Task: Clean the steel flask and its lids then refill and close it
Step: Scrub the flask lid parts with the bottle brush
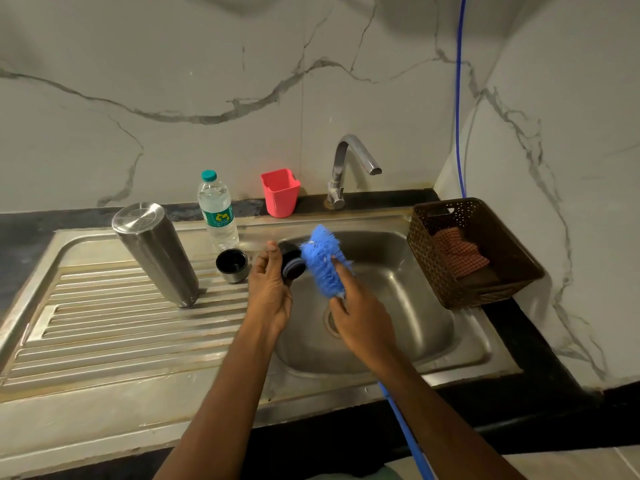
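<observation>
I have both hands over the sink [433, 341]. The left hand [268, 292] has its grip closed on the inner lid [293, 264], a dark round stopper with a pale ring. The thumb lies up along the lid's near side. The right hand [360, 320] has its grip wrapped around the blue brush [323, 259], fingers curled at the lower end of the bristle head, and the fluffy head is pressed against the lid. A blue rod [405, 427] runs down under my right forearm. I take it for the brush handle, though the arm hides where they join.

The steel flask [156, 252] stands upside down on the ribbed drainboard [104, 323] left of the basin, base up, well apart from either hand. Just beside it on the right sits the outer lid [232, 265], a small steel cup with its dark open side up, near my left hand but not touching. Behind that stands a water bottle [218, 211] with a teal cap. Farther right, against the wall, is a pink cup [280, 192]. The tap [349, 168] arches over the back of the basin. Right of the basin, on the black table [540, 341], a brown perforated basket [485, 296] holds a checked cloth [460, 252]. A blue hose [459, 98] hangs down the wall behind it.
</observation>
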